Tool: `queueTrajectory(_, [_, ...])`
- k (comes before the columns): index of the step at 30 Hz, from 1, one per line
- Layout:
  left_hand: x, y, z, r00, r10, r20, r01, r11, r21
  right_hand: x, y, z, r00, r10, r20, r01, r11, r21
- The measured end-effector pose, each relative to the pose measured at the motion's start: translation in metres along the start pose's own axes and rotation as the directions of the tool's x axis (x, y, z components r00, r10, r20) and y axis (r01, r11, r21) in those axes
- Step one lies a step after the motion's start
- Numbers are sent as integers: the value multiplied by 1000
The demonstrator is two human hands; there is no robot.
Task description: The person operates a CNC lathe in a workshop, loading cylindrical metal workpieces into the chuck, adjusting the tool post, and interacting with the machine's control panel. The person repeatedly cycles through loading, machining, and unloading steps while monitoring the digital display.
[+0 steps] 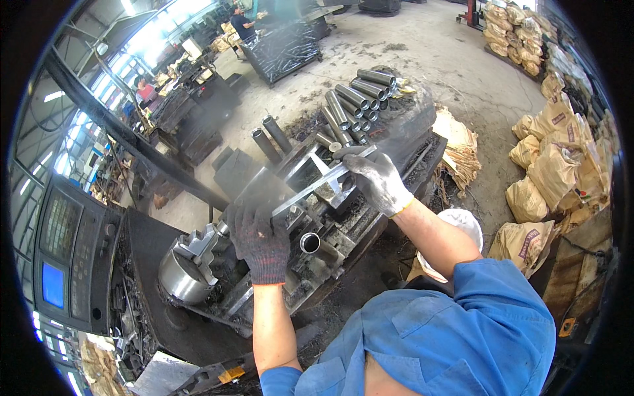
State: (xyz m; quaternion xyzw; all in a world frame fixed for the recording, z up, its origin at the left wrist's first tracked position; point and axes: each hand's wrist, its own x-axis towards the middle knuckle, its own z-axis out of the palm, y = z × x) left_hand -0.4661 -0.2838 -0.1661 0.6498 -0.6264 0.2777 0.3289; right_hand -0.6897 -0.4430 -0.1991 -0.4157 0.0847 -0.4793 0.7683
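Observation:
A large metal caliper (305, 193) slants across the machine in front of me, its jaws toward the upper right. My right hand (378, 181), in a white glove with dark-stained fingers, is closed round its jaw end. At the beam's lower-left end is my left hand (259, 243), in a dark knitted glove. Its fingers curl down at the beam and are partly hidden. Just right of the left hand, a short steel tube (322, 248) shows its open end. To the left lies the lathe's round metal chuck (186, 272) with stepped jaws.
Steel tubes (355, 100) are piled beyond my right hand, and two more tubes (265, 145) stand upright farther left. A control panel (66, 254) with a blue screen is at left. Filled sacks (551, 168) line the right side. Other people (243, 26) are in the background.

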Motion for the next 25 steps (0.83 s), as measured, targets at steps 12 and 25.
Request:
queueTrajectory(12, [-31,34,-25,961,-269,70,277,909,-312,27,-77,-113,909,-211,-360,174,976,-133])
queueTrajectory(25, [-138,86,11,403,-845,352,912,339,-230,299,-93,-447,688,-172,-705,344,933,109])
